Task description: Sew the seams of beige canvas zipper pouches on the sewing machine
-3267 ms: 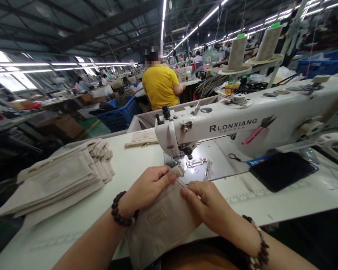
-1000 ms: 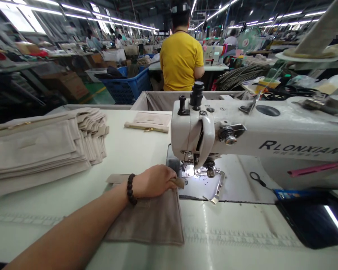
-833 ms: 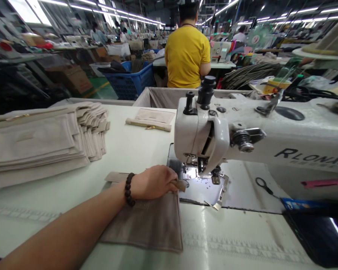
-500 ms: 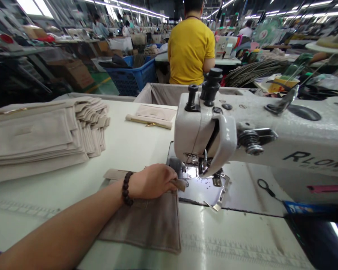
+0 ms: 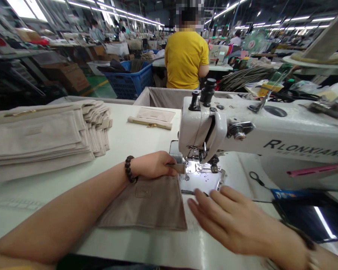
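the beige fabric piece [image 5: 157, 212] lies on the pale table [image 5: 135, 146], just in front of the sewing machine [image 5: 198, 123] and a little to its left as the camera sees it; it is matt and greyish beige, mostly flat, with a straight lower edge, a stitched line running close to its right edge, and a neat corner pointing toward the wearer; a small stitched rectangular patch [image 5: 143, 191] sits on its upper part, near the left wrist; at the top a narrow folded end [image 5: 181, 168] pokes out toward the lit needle area of the sewing machine, while the rest of the top edge is hidden by the hand; the left hand [image 5: 155, 165] comes in from the lower left with its forearm slanting across the table, back of the hand upward, a dark beaded bracelet [image 5: 131, 169] at the wrist; its thumb and fingers are closed together, pinching the folded end just beside the sewing machine; the right hand [image 5: 231, 219] reaches in from the lower right, in front of the sewing machine, back of the hand up and fingers aimed left; its fingers are loosely bent and slightly apart, holding nothing that shows, near the right edge of the fabric piece but apart from it; left of the sewing machine lies a thick stack of similar beige pieces [image 5: 36, 137].
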Action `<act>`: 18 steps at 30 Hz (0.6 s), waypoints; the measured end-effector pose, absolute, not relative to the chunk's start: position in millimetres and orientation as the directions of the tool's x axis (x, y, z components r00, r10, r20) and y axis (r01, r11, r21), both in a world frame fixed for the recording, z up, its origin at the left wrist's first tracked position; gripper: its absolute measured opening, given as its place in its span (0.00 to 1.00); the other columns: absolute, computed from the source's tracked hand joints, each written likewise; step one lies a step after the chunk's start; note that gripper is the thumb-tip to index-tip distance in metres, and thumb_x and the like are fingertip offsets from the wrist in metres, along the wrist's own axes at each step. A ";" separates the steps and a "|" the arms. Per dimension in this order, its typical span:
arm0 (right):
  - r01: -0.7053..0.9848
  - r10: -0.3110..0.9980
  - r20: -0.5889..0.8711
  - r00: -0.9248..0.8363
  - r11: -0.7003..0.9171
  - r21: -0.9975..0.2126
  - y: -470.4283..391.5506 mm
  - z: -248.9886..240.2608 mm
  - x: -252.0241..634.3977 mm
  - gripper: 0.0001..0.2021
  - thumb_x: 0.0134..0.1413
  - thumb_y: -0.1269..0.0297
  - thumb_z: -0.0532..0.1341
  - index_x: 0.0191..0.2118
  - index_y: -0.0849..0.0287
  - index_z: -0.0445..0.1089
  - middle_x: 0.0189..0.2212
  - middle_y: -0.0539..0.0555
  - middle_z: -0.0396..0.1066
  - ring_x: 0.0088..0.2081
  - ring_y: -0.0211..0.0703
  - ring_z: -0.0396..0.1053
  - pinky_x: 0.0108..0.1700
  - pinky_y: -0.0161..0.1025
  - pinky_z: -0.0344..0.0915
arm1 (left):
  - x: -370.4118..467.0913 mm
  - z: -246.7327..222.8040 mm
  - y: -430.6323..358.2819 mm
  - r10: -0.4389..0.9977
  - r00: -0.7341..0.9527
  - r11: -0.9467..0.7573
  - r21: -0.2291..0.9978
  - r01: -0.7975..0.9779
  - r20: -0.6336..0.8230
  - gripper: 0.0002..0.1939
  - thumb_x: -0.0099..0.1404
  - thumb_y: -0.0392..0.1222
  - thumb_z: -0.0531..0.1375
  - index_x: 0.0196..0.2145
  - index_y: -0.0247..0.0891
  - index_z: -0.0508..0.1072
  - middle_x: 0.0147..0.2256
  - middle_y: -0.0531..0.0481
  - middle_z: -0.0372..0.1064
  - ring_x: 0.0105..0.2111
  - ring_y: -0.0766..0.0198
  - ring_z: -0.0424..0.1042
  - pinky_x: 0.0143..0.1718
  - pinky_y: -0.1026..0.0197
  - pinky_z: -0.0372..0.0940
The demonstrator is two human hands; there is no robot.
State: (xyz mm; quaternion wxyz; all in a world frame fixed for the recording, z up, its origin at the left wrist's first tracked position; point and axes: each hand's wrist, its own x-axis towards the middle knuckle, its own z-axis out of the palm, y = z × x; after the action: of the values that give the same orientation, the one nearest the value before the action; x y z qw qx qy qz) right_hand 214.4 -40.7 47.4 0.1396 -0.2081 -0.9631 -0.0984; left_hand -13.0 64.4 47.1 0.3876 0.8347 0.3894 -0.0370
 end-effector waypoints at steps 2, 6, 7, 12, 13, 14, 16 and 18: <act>0.321 0.257 0.259 -0.931 0.914 0.249 -27.6 38.6 196.2 0.11 0.56 0.71 0.52 0.44 0.61 0.65 0.43 0.56 0.66 0.29 0.39 0.62 0.27 0.38 0.59 | -11.8 48.4 61.9 0.625 0.694 -0.400 0.617 0.678 -0.357 0.10 0.58 0.44 0.54 0.29 0.35 0.70 0.26 0.53 0.68 0.27 0.64 0.65 0.26 0.67 0.54; 0.292 0.198 0.327 -0.924 0.917 0.270 -13.3 23.3 180.9 0.09 0.56 0.71 0.51 0.39 0.65 0.67 0.40 0.59 0.68 0.27 0.39 0.61 0.26 0.38 0.57 | -8.5 48.8 57.0 0.627 0.689 -0.390 0.619 0.682 -0.363 0.09 0.58 0.43 0.54 0.28 0.35 0.70 0.24 0.54 0.67 0.26 0.65 0.64 0.25 0.67 0.53; 0.298 0.199 0.348 -0.916 0.919 0.258 -14.8 21.4 181.8 0.09 0.55 0.71 0.52 0.39 0.66 0.67 0.40 0.60 0.69 0.27 0.39 0.62 0.26 0.38 0.58 | -6.8 48.4 56.0 0.623 0.691 -0.393 0.618 0.681 -0.366 0.09 0.58 0.43 0.54 0.27 0.35 0.69 0.23 0.54 0.66 0.25 0.66 0.64 0.24 0.67 0.53; 0.296 0.202 0.395 -0.896 0.936 0.193 -36.4 16.8 190.6 0.12 0.54 0.74 0.49 0.39 0.73 0.68 0.38 0.67 0.70 0.27 0.42 0.65 0.25 0.38 0.60 | 7.7 41.2 49.1 0.591 0.735 -0.474 0.595 0.649 -0.332 0.09 0.58 0.40 0.55 0.24 0.34 0.69 0.22 0.53 0.65 0.24 0.67 0.62 0.24 0.67 0.51; 0.297 0.205 0.397 -0.895 0.937 0.186 -40.2 15.8 190.8 0.13 0.54 0.75 0.48 0.39 0.74 0.68 0.38 0.68 0.70 0.27 0.43 0.65 0.25 0.38 0.60 | 10.5 39.0 47.4 0.590 0.737 -0.479 0.593 0.648 -0.329 0.08 0.57 0.39 0.55 0.23 0.34 0.69 0.22 0.53 0.65 0.24 0.67 0.63 0.24 0.67 0.51; 0.300 0.210 0.398 -0.893 0.937 0.179 -43.2 14.8 190.5 0.14 0.54 0.75 0.48 0.39 0.75 0.68 0.38 0.69 0.69 0.27 0.43 0.66 0.24 0.38 0.60 | 12.7 36.8 45.8 0.592 0.735 -0.477 0.592 0.650 -0.331 0.07 0.57 0.38 0.55 0.24 0.33 0.69 0.22 0.53 0.65 0.24 0.67 0.63 0.24 0.67 0.51; 0.310 0.222 0.400 -0.889 0.936 0.169 -46.3 13.0 189.2 0.15 0.54 0.76 0.46 0.39 0.76 0.67 0.39 0.70 0.69 0.27 0.44 0.67 0.24 0.39 0.61 | 14.7 33.2 43.7 0.593 0.731 -0.469 0.593 0.654 -0.337 0.07 0.56 0.38 0.55 0.25 0.33 0.69 0.22 0.52 0.66 0.24 0.67 0.64 0.24 0.67 0.52; 0.329 0.240 0.413 -0.878 0.931 0.160 -46.4 12.2 188.6 0.15 0.54 0.77 0.46 0.41 0.76 0.67 0.40 0.69 0.69 0.28 0.44 0.67 0.24 0.39 0.61 | 13.6 31.5 43.6 0.592 0.731 -0.465 0.596 0.654 -0.340 0.07 0.57 0.38 0.55 0.25 0.33 0.69 0.23 0.52 0.66 0.25 0.67 0.64 0.24 0.67 0.52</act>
State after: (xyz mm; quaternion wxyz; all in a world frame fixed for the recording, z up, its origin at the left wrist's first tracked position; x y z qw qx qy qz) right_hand 188.6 -46.4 12.2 0.1973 -0.1478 -0.9625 -0.1133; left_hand 13.6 43.6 31.5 0.3666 0.8549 0.3646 -0.0423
